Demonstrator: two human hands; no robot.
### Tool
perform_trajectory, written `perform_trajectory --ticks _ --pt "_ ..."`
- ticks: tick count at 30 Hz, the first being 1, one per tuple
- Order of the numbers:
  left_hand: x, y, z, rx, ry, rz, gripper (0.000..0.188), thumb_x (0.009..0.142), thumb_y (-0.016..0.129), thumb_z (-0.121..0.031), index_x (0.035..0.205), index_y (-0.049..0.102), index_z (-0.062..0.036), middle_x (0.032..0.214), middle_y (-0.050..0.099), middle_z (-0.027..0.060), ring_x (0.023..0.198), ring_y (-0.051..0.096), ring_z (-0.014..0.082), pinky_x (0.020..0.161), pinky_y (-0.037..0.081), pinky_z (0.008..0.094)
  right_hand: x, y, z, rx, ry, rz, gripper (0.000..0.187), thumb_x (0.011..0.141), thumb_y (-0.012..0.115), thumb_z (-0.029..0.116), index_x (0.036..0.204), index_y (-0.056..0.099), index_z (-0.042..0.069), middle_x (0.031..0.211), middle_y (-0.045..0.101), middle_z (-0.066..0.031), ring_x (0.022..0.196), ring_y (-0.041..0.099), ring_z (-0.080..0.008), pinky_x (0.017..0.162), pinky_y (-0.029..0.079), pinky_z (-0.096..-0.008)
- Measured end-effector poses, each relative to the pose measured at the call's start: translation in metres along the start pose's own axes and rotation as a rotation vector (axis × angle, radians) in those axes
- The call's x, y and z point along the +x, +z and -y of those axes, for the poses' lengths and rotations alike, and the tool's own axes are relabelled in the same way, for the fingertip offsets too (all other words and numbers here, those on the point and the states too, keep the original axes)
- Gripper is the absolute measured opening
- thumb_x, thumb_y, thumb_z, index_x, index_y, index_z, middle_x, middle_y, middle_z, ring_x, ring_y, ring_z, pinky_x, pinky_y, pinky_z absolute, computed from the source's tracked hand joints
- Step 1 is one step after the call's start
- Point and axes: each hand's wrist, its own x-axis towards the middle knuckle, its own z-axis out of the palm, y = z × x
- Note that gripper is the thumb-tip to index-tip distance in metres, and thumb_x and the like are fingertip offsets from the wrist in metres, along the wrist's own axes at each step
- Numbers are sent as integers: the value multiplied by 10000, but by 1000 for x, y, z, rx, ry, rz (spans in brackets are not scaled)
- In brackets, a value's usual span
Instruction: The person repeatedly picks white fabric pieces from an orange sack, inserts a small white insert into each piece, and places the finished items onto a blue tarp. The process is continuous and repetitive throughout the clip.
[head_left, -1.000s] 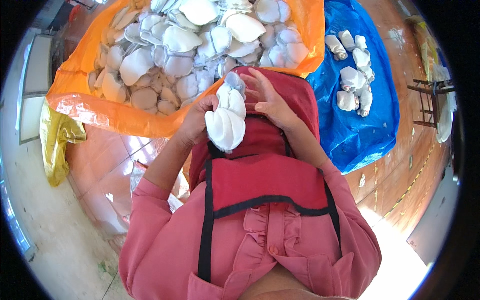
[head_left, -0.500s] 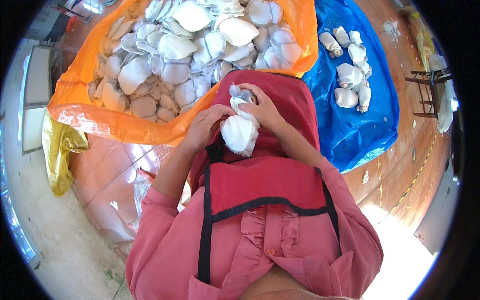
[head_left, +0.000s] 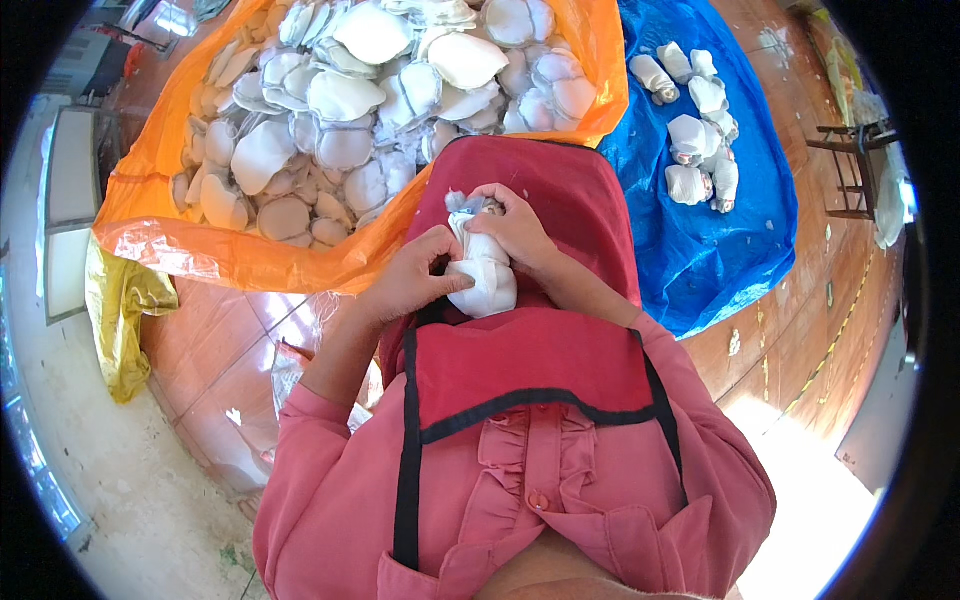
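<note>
Over my lap, on the red apron, both hands hold a bundle of white cup-shaped pads. The bundle's rounded end points toward me, and a greyish fluffy tuft sticks out at its far end. My left hand pinches the bundle's left side between thumb and bent fingers. From the right, my right hand wraps the narrower far part, its fingers curled over the top. What lies inside the bundle is hidden.
Ahead to the left, an orange sheet bears a large heap of loose white pads. At the right, several rolled white bundles lie on a blue sheet. A yellow sack rests by the left wall; a wooden stool stands far right.
My left hand has shifted lower along the bundle, its thumb now across the lower white part. The bundle looks more upright and smoother. My right hand keeps its grip, moved slightly left and nearer.
</note>
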Motion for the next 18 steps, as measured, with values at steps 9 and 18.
perform_trajectory --ticks 9,18 --pt "-8 10 -4 -17 105 -1 259 742 696 -72 952 546 -51 940 502 27 913 517 148 809 426 273 5 -7 -5 230 257 11 372 744 659 41 1103 563 31 956 608 -113 836 614 -216 725 536 -351" --pt "2 14 -27 254 150 -234 220 760 644 -74 955 549 -36 850 561 110 789 574 258 703 463 363 9 -5 19 256 307 213 250 856 592 88 1102 576 44 973 624 -86 866 609 -187 744 528 -327"
